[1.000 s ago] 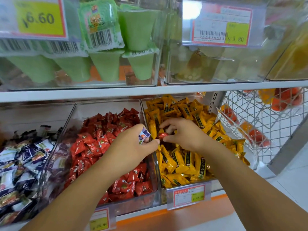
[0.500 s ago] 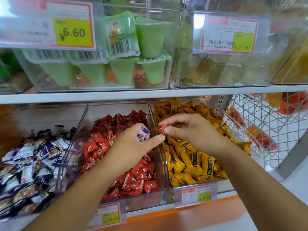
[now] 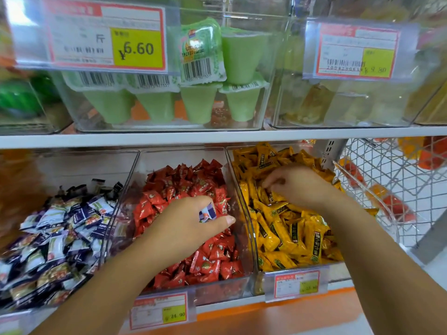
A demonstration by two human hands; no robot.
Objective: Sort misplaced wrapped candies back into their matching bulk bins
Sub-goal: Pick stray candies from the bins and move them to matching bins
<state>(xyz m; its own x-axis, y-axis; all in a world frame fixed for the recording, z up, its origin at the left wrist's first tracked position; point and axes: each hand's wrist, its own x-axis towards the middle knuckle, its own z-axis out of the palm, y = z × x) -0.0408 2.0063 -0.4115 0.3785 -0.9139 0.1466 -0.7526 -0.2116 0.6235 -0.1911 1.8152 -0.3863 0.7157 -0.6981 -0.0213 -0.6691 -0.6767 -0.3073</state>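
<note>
Store shelf: my left hand [image 3: 183, 228] pinches a blue-and-white candy [image 3: 207, 213] above the red bin [image 3: 174, 158]. I'd carry it left past that bin's wall before releasing. My right hand [image 3: 297, 184] curls fingers among yellow candies [image 3: 290, 233]; grip unclear.

Green jelly cups [image 3: 198, 106] are stacked in a clear box [image 3: 169, 126] on the upper shelf [image 3: 217, 139]; a wire basket [image 3: 399, 170] is seen at right.
</note>
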